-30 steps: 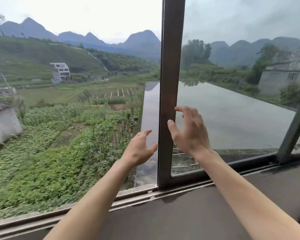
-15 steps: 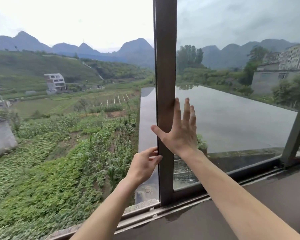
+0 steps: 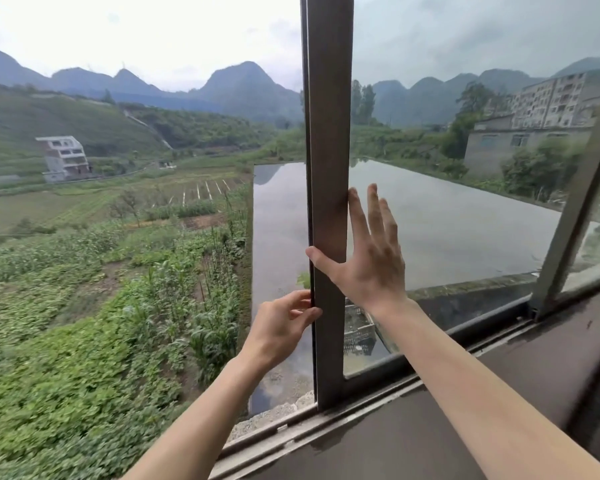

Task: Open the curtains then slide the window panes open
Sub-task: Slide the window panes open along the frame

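Note:
A sliding window pane with a dark brown frame stile (image 3: 328,133) stands upright in the middle of the view, its tinted glass (image 3: 447,209) stretching right. The opening to its left has no glass in it. My left hand (image 3: 279,329) pinches the stile's left edge low down, fingers curled round it. My right hand (image 3: 369,258) lies flat on the glass beside the stile, fingers spread upward, thumb across the stile's face. No curtain shows in the view.
The window track (image 3: 291,434) runs along the bottom, with a dark brown sill (image 3: 430,427) inside it. Another slanted frame bar (image 3: 572,220) stands at the right. Outside lie green fields, a flooded flat roof and distant buildings.
My left hand rose to the stile and closed on its edge. My right hand went from hovering with bent fingers to flat against the glass. The view has shifted slightly left.

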`<state>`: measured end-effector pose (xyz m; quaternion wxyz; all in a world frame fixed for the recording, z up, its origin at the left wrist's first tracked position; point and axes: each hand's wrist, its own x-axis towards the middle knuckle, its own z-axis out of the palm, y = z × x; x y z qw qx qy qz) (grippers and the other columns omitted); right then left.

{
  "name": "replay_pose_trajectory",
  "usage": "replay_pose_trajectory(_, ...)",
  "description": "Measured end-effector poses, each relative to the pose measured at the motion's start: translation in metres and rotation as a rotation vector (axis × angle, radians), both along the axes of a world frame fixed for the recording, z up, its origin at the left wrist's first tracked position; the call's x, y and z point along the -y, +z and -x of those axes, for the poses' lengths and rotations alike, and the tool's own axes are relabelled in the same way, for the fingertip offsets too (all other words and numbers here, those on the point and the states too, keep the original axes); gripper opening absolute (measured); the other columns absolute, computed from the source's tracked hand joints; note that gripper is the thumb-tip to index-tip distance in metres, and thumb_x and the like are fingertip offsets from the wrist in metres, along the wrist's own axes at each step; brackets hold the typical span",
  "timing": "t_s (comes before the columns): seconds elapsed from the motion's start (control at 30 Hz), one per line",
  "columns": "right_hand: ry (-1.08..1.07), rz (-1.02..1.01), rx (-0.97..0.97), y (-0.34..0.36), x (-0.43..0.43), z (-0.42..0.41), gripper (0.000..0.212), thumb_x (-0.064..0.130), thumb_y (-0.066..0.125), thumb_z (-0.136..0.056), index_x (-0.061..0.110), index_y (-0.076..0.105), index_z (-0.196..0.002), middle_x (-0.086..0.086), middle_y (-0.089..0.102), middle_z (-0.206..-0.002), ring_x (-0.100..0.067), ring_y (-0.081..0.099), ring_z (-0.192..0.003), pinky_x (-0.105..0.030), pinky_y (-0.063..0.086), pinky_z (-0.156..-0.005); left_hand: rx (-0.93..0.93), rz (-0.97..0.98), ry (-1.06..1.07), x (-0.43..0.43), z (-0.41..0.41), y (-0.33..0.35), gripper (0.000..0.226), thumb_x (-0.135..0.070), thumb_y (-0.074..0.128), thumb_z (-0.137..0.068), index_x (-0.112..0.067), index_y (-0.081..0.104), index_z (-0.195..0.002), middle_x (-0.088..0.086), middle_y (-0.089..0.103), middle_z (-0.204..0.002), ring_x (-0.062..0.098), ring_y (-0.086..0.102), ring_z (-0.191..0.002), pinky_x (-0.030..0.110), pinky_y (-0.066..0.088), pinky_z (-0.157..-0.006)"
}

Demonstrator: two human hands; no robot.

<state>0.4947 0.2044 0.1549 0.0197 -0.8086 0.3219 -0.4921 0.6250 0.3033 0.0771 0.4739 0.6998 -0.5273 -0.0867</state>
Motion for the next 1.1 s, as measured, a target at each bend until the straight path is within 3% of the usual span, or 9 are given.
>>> replay_pose_trajectory(0.37,-0.024,-0.067,-0.027,0.004,0.072,0.049,0.104,0.068,0.061,-0.077,0.029,0.008,-0.158,0.001,-0.004,-0.168,-0.025,0.003,-0.154,-0.059,0.034,-0.112,0.162,-0.076,-0.049,0.077,0.049,0.015,0.029,-0.03,0.068,-0.091,-0.022,0.068,-0.118,-0.008,0.075,-0.103,0.002,0.069,-0.089,0.019,0.054,-0.083)
replay_pose_trajectory(0.47,-0.038,-0.071,-0.054,0.005,0.095,0.065,0.105,0.069,0.06,-0.078,0.029,0.007,-0.158,0.001,-0.005,-0.168,-0.025,0.004,-0.154,-0.06,0.028,-0.115,0.175,-0.091,-0.033,0.099,0.066,0.017,0.027,-0.03,0.067,-0.091,-0.022,0.068,-0.117,-0.008,0.074,-0.105,0.004,0.069,-0.091,0.021,0.053,-0.084)
replay_pose_trajectory(0.63,-0.042,-0.086,-0.094,0.006,0.135,0.092,0.106,0.072,0.058,-0.078,0.032,0.0,-0.158,0.001,-0.011,-0.167,-0.023,0.0,-0.154,-0.057,0.02,-0.119,0.181,-0.122,0.004,0.139,0.093,0.017,0.024,-0.034,0.066,-0.09,-0.028,0.068,-0.113,-0.011,0.074,-0.103,0.005,0.069,-0.091,0.036,0.057,-0.085)
replay_pose_trajectory(0.9,-0.115,-0.051,-0.148,0.007,0.209,0.139,0.107,0.076,0.054,-0.077,0.028,0.002,-0.158,-0.001,-0.007,-0.167,-0.022,0.002,-0.154,-0.054,0.004,-0.122,0.197,-0.143,0.073,0.216,0.145,0.012,0.024,-0.041,0.063,-0.089,-0.034,0.065,-0.112,-0.014,0.073,-0.104,0.009,0.069,-0.094,0.039,0.057,-0.083)
replay_pose_trajectory(1.1,-0.17,-0.061,-0.154,0.011,0.255,0.167,0.106,0.075,0.054,-0.078,0.027,0.005,-0.158,-0.001,-0.003,-0.168,-0.021,0.002,-0.154,-0.053,0.003,-0.122,0.242,-0.176,0.057,0.27,0.168,0.015,0.024,-0.045,0.063,-0.087,-0.035,0.065,-0.108,-0.013,0.074,-0.102,0.012,0.07,-0.093,0.039,0.057,-0.081)
